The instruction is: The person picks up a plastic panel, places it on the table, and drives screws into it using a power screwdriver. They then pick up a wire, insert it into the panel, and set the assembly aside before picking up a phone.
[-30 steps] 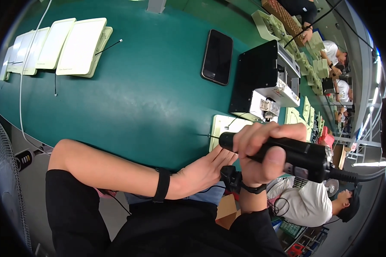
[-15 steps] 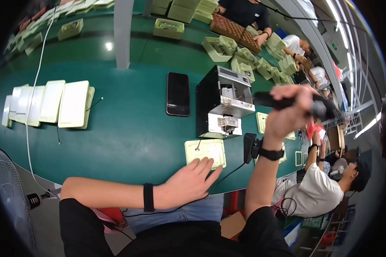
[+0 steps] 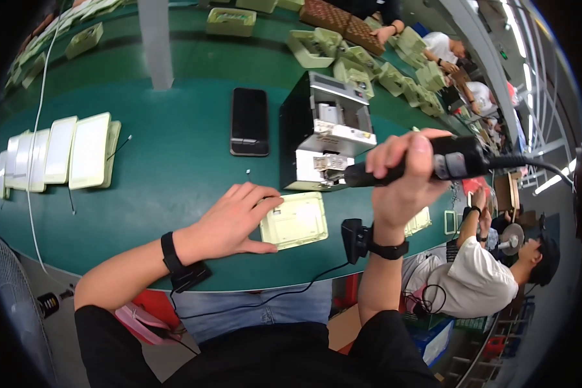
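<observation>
My right hand point(image 3: 404, 171) is wrapped round a black electric screwdriver point(image 3: 456, 158), its cord running off to the right. The screwdriver's nose reaches the metal front of a black and silver screw feeder point(image 3: 317, 132); whether the tip touches a screw is too small to tell. A pale green plastic cover point(image 3: 299, 223) lies on the table in front of the feeder, its ribbed inside facing up. My left hand point(image 3: 229, 220) holds the cover's left side, thumb at the near corner and forefinger at the far one. A short thin cable with a white plug point(image 3: 248, 173) pokes out beyond my fingers.
A black phone point(image 3: 249, 123) lies left of the feeder. White-faced covers point(image 3: 87, 152) overlap in a row at the left, crossed by a white cable point(image 3: 37, 116). A grey post point(image 3: 154, 45) rises behind. Green bins point(image 3: 312, 48) and co-workers are beyond and to the right.
My right hand has brought the screwdriver left and down to the feeder's front. My left hand has moved from the cover's near edge to its left side. The whole view has shifted slightly.
</observation>
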{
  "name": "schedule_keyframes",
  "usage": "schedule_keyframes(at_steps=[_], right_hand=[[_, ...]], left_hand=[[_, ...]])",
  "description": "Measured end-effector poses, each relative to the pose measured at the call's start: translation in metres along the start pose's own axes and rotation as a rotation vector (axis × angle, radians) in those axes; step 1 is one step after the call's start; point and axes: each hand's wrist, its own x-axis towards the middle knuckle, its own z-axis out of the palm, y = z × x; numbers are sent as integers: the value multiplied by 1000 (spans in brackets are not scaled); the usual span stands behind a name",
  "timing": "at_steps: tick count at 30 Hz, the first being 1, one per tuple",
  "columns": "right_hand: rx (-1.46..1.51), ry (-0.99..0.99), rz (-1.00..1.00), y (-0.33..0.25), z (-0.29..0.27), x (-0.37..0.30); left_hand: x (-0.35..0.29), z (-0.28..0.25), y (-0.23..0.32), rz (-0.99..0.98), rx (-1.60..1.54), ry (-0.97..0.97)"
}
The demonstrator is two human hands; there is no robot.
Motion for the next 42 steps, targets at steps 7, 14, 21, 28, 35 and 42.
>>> schedule_keyframes(at_steps=[7,14,21,28,35,42], right_hand=[[204,-160,103,-19,-8,-37],[201,-330,182,-19,14,-80],[198,-372,211,-16,33,-82],[168,-380,239,-4,41,-83],[201,-388,252,1,42,-81],[215,-387,253,-1,38,-76]], left_hand=[[1,1,-9,46,-1,13],[-1,4,-10,57,-15,39],[-4,5,-10,49,-11,55],[-2,3,-8,44,-16,62],[-4,6,-11,29,-17,44],[-2,3,-10,29,-25,32]])
